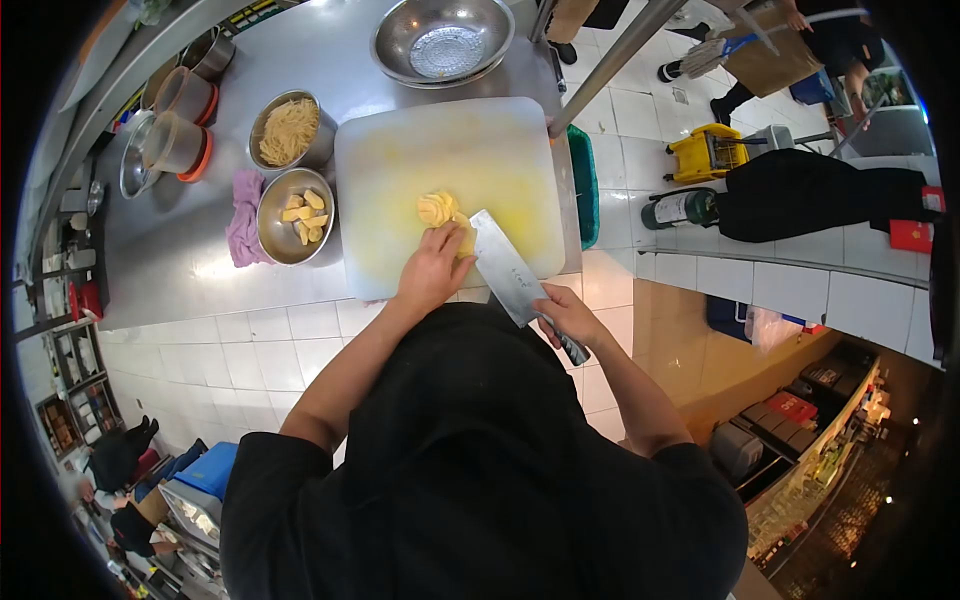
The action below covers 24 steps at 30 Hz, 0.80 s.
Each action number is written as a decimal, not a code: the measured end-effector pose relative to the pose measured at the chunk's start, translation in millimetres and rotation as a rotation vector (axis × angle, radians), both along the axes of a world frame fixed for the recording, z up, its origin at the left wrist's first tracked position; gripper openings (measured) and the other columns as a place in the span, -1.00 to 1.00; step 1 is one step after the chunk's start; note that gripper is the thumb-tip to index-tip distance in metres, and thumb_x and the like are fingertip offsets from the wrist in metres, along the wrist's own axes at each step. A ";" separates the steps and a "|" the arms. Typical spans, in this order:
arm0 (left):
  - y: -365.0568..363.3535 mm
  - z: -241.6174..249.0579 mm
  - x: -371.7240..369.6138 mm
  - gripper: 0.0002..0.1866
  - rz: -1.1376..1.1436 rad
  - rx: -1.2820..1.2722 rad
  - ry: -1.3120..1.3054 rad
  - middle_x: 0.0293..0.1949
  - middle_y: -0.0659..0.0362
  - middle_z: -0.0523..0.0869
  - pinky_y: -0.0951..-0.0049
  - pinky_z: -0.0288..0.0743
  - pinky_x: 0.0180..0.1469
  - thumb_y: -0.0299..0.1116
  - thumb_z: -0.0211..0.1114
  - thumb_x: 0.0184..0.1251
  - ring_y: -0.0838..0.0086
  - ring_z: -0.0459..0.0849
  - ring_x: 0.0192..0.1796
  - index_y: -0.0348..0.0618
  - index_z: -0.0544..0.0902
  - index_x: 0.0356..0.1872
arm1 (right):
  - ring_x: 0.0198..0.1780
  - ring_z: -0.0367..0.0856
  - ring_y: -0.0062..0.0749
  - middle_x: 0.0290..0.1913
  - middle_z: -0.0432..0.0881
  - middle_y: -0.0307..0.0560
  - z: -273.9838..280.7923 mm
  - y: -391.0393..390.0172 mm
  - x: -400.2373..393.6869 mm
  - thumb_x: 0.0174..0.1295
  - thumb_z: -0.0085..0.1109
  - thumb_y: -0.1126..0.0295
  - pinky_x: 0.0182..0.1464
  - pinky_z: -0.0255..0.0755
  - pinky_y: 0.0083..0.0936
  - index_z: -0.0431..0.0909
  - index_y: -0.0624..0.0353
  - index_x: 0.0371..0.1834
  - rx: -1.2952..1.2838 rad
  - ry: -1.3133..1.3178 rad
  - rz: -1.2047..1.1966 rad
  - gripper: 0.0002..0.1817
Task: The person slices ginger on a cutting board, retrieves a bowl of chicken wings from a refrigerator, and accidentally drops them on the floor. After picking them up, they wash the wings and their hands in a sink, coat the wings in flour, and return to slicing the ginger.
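My right hand [568, 312] is wrapped around the dark handle of a cleaver [512, 272], whose broad blade lies over the right part of a white cutting board [390, 170]. Bent fingers of my left hand [436, 266] press a pale yellow peeled root [464, 238], which looks like ginger, beside the blade. Just beyond the fingertips sits a cluster of thin yellow slices [436, 208]. To the left, a steel bowl [272, 240] contains peeled chunks [305, 216]. Behind it, another steel bowl [322, 150] is filled with pale yellow shreds [288, 132].
A purple cloth [243, 220] lies left of the bowls. Clear containers [175, 143] with orange lids stand farther left. A large steel basin [445, 45] is behind the board. A green bin [582, 188] is beside the counter. Other people [840, 45] are in the background.
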<state>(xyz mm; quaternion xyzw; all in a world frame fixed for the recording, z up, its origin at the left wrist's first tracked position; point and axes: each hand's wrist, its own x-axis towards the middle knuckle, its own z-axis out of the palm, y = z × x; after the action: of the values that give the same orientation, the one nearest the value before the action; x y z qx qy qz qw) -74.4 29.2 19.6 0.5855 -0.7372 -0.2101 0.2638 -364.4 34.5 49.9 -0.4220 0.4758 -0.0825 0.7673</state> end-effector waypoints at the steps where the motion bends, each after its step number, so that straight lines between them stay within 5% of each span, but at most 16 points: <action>1: 0.8 -1.3 0.0 -0.51 0.002 -0.010 0.012 0.23 -0.05 0.60 0.14 0.55 0.24 -0.27 0.44 0.34 0.02 0.57 0.21 -0.33 0.60 0.19 | -0.75 0.40 -0.50 -0.67 0.43 -0.20 -0.3 -1.6 0.7 0.51 -0.05 0.35 -0.67 0.34 -0.53 0.52 0.27 0.13 0.008 0.003 0.032 -0.71; 18: -17.7 -5.8 52.5 -0.61 0.172 -0.073 0.053 0.17 -0.06 0.65 0.15 0.57 0.21 -0.30 0.46 0.33 0.02 0.61 0.17 -0.35 0.69 0.07 | -0.79 0.40 -0.49 -0.72 0.43 -0.17 33.3 -56.5 23.6 0.49 -0.08 0.37 -0.69 0.33 -0.49 0.47 0.34 0.21 -0.080 0.096 0.238 -0.65; 24: -24.6 24.1 47.4 -0.32 0.189 -0.061 0.019 0.30 -0.06 0.58 0.10 0.44 0.35 -0.15 0.55 0.20 0.02 0.48 0.34 -0.26 0.56 0.30 | -0.77 0.41 -0.52 -0.68 0.44 -0.21 55.6 -61.4 -3.8 0.49 -0.06 0.37 -0.70 0.34 -0.49 0.49 0.26 -0.06 -0.062 0.134 0.210 -0.81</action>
<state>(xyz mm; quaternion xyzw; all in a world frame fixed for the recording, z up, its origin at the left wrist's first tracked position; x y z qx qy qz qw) -27.0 4.6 43.7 0.6420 -0.6822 -0.1672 0.3073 -368.2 -27.0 105.5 -0.4976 0.4764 0.0120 0.7247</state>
